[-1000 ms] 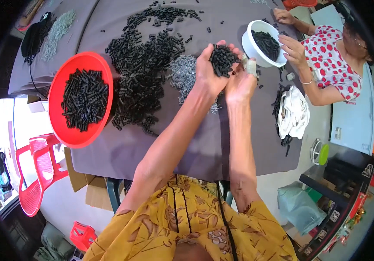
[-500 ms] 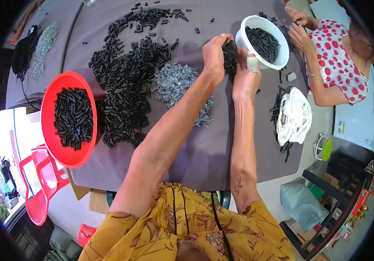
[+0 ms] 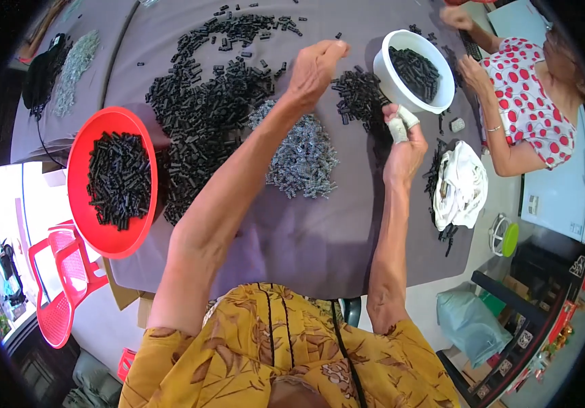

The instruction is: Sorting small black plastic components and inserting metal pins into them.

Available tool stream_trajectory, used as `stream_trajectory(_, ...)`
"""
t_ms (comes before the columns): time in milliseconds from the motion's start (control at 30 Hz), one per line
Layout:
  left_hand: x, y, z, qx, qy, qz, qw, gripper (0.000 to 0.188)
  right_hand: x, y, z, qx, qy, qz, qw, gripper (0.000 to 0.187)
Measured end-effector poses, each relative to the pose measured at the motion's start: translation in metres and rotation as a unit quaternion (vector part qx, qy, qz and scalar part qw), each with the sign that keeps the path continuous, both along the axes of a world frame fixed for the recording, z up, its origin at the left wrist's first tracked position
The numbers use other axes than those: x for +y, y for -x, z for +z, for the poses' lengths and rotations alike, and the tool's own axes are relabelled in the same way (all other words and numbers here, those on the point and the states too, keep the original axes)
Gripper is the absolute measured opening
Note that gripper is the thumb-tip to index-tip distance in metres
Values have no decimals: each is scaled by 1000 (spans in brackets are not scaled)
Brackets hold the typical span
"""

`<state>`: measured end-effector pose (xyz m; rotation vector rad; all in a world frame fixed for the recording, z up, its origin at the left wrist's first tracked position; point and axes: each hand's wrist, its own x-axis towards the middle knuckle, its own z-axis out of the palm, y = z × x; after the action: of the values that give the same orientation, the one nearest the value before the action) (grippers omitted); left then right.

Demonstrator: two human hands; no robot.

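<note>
My left hand (image 3: 315,71) is over the table, just right of the big heap of black tube-like plastic pieces (image 3: 204,109). Its fingers are curled together, their inner side turned from view; anything in them is hidden. My right hand (image 3: 405,149) is below a white bowl (image 3: 382,76) holding more black pieces (image 3: 413,73). White wraps cover two of its fingers, and thumb and fingertips come close together. Whatever they pinch, if anything, is too small to make out. Beside those fingertips lies a smaller pile of black pieces (image 3: 357,95). Between my forearms spreads a mound of small clear-grey parts (image 3: 303,160).
A red basin (image 3: 144,204) of black pieces stands at the left edge. On the right lie a bunched white cloth (image 3: 461,183) and a small pale block (image 3: 457,124). Another person in a red-dotted top (image 3: 527,102) works at the right side, both hands over the table.
My hands have come apart from the small black pile, which now lies uncovered. My left hand moved left and up; my right moved slightly right and down. The other person's far hand shifted.
</note>
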<state>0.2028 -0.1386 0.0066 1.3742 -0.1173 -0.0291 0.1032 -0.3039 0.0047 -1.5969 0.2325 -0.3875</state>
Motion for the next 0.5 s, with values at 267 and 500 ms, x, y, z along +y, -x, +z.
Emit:
stream_trajectory(267,32,45,-16,-300,-437,17,848,15,22,0,1,-62,442,123,887,18)
stream_trajectory(500,22,75,-20,-335,-515,-35,788,13,29,-10,-2,-51,563,116,817,12)
